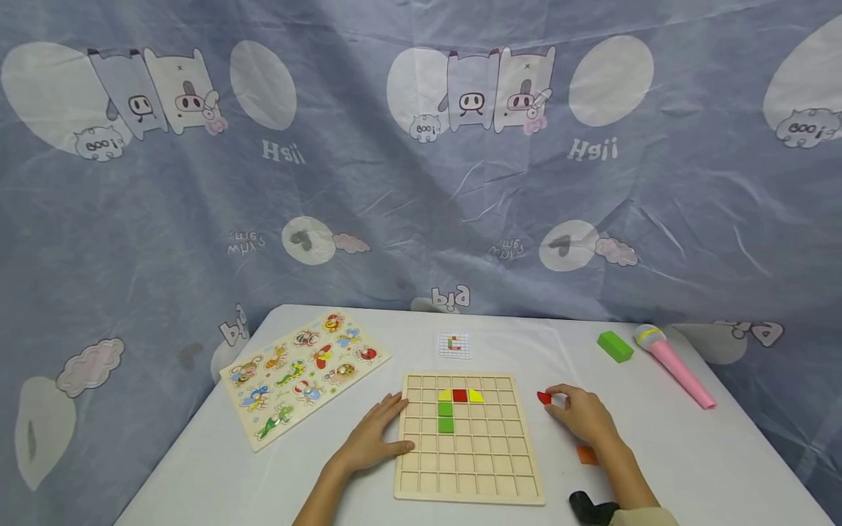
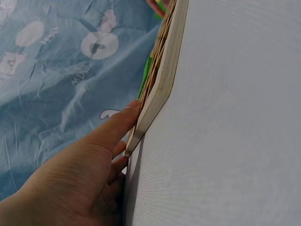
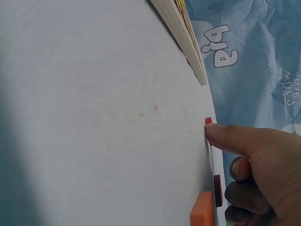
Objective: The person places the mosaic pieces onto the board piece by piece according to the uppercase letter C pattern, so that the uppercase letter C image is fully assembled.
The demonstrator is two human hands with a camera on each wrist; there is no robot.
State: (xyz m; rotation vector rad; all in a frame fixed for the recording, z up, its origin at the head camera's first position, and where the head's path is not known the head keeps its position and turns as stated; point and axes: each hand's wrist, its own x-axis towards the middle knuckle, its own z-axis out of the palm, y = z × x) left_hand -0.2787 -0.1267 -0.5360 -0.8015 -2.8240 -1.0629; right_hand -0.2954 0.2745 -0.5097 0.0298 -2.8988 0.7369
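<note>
A wooden grid board (image 1: 468,478) lies on the white table (image 1: 691,467). It holds a red tile (image 1: 459,395) between two yellow ones, with two green tiles (image 1: 445,418) below. My left hand (image 1: 397,420) rests flat on the board's left edge, fingers straight; in the left wrist view its fingertips (image 2: 133,111) touch the board's side (image 2: 162,80). My right hand (image 1: 555,402) is to the right of the board and pinches a small red piece (image 1: 544,397) lying on the table. In the right wrist view one finger (image 3: 221,136) reaches the red piece (image 3: 208,121). An orange piece (image 1: 587,455) lies by the wrist.
An animal peg puzzle (image 1: 302,372) lies at the left. A small pattern card (image 1: 454,345) sits behind the board. A green block (image 1: 615,345) and a pink toy microphone (image 1: 674,364) lie at the far right. A printed blue cloth (image 1: 421,183) hangs behind.
</note>
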